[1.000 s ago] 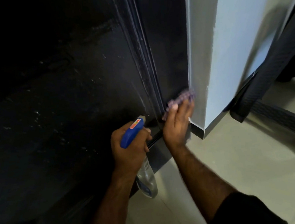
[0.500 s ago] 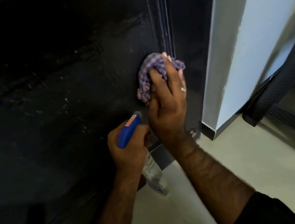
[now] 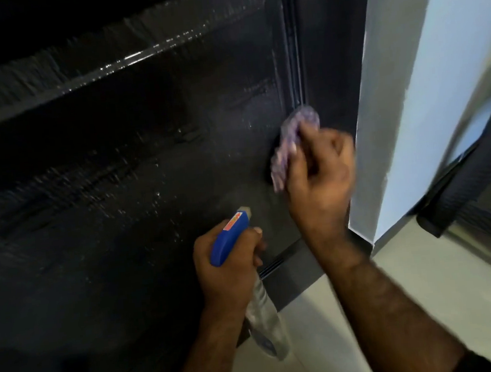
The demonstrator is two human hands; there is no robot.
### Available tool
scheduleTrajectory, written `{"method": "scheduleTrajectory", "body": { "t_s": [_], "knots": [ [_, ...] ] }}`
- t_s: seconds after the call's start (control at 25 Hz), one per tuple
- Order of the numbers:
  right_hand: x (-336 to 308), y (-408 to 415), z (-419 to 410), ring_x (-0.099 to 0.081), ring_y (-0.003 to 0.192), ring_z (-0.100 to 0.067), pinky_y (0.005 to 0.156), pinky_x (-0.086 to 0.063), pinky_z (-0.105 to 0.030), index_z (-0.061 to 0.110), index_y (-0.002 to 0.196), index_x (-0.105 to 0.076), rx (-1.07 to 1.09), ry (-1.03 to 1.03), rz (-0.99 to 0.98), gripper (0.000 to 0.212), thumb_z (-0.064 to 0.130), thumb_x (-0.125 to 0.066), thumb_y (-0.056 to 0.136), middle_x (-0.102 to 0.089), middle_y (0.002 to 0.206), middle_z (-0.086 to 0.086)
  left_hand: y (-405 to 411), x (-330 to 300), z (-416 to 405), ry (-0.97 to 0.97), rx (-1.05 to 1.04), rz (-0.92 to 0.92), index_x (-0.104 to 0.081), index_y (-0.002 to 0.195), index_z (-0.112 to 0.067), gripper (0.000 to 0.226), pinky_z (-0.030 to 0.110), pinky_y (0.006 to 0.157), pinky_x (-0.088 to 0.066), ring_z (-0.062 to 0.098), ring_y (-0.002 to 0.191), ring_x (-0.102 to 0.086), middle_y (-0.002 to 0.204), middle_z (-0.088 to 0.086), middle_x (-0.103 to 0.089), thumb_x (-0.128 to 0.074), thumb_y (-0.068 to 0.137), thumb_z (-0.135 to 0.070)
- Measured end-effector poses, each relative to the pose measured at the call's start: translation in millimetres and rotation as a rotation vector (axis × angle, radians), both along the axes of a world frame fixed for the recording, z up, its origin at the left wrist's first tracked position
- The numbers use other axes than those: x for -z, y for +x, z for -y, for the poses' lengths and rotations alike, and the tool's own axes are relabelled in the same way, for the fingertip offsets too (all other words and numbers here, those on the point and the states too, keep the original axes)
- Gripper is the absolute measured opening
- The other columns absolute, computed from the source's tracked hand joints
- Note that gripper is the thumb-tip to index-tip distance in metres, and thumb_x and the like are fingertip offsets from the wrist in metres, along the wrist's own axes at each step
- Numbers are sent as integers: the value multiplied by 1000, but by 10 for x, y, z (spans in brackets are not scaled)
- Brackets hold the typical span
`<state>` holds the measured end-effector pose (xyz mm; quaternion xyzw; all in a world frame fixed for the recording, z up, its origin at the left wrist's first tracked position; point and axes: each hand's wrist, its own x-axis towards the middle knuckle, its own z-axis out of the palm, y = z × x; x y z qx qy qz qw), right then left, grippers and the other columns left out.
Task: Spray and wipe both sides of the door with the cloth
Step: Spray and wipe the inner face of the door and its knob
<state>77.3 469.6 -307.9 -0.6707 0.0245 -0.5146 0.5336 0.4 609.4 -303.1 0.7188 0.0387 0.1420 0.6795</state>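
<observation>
The black door (image 3: 136,171) fills the left and middle of the view, and its lower panel glistens with spray droplets. My right hand (image 3: 319,176) grips a bunched purple checked cloth (image 3: 289,143) and presses it against the door near the panel's right moulding. Below it, my left hand (image 3: 227,264) holds a spray bottle (image 3: 265,320) by its neck. The bottle's blue head points up towards the door and its clear body hangs down. The picture is blurred by motion.
A white wall corner (image 3: 402,89) with a dark skirting stands just right of the door. Pale floor tiles (image 3: 425,283) spread below it. A dark textured piece of furniture (image 3: 469,184) stands at the far right edge.
My right hand has carried the cloth up from the door's bottom corner onto the panel, then shifted it slightly right. The left hand and bottle have stayed about where they were.
</observation>
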Motion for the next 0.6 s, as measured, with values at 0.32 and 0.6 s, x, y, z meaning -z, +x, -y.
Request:
{"method": "scheduleTrajectory", "body": {
  "t_s": [0.32, 0.6],
  "knots": [
    [1627, -372, -24, -61, 92, -16, 82, -53, -25, 21, 143, -68, -75, 12, -501, 39, 34, -53, 109, -62, 108, -4, -38, -11, 44, 71, 15, 32, -68, 79, 9, 15, 24, 49, -49, 23, 51, -55, 66, 22, -67, -70, 89, 0],
    [316, -191, -72, -59, 74, -10, 66, -49, -19, 9, 96, -75, -11, 206, -333, 30, 27, -56, 110, -68, 90, -7, 59, -221, 89, 63, 4, 11, -67, 68, 5, 21, 26, 45, -45, 21, 45, -53, 62, 25, -64, -71, 88, 1]
  ]
}}
